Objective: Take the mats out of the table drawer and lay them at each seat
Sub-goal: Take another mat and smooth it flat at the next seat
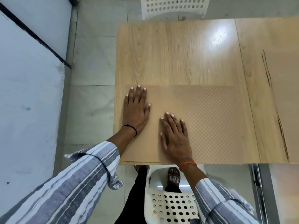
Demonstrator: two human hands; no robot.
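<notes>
Mat (210,120) lies flat at the counter's (169,54) near edge. Left hand (135,109) rests palm down on its left end, fingers straight and spread. Right hand (174,136) lies flat beside it, fingers extended, holding nothing.

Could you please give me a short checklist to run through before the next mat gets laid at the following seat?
1. Mat lies flat on the table: ok.
2. Left hand and right hand press flat on it, holding nothing: ok.
3. Mat's near edge follows the table's near edge: ok.
4. Mat sits before the near white chair: ok.
5. More mats wait at the right: ok, number cannot tell.
6. Far chair has a mat: not ok.
</notes>
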